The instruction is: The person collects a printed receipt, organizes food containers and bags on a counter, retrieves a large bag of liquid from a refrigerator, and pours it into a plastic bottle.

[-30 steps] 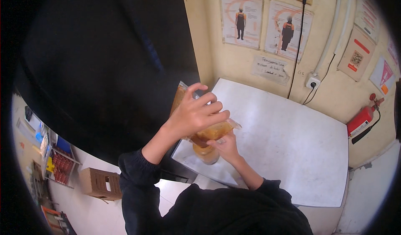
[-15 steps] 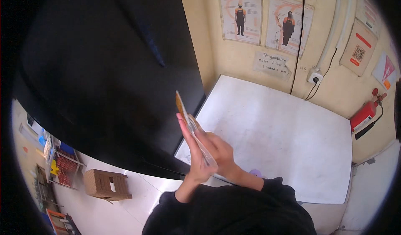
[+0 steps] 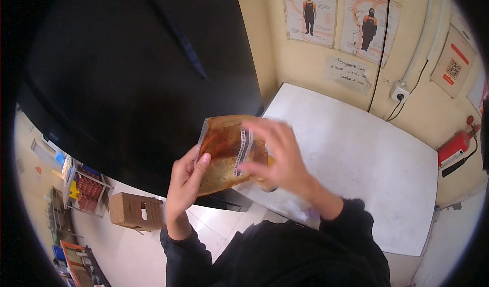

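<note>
Left hand (image 3: pixel 184 182): fingers clamped on left edge of amber-stained pouch (image 3: pixel 221 154), held up near the counter's (image 3: pixel 367 185) left end. Right hand (image 3: pixel 282 157) blurred, fingers apart at pouch's right side; contact cannot be told.

Outer covering: one black, long-sleeved garment (image 3: pixel 285 249) of matte, plain fabric. The torso section (image 3: pixel 305 269) is loose and softly creased. The left sleeve (image 3: pixel 186 259) is wide, with its cuff (image 3: pixel 179 234) gathered just above the wrist. The right sleeve (image 3: pixel 354 231) is equally loose and folded; its cuff (image 3: pixel 340 213) ends higher, exposing a longer stretch of forearm (image 3: pixel 321 198). The left hand (image 3: pixel 182 187) is bare, its thumbnail (image 3: pixel 205 158) visible. The right hand (image 3: pixel 282 167) is bare; its fingers (image 3: pixel 260 130) are motion-blurred, fine detail unreadable.
</note>
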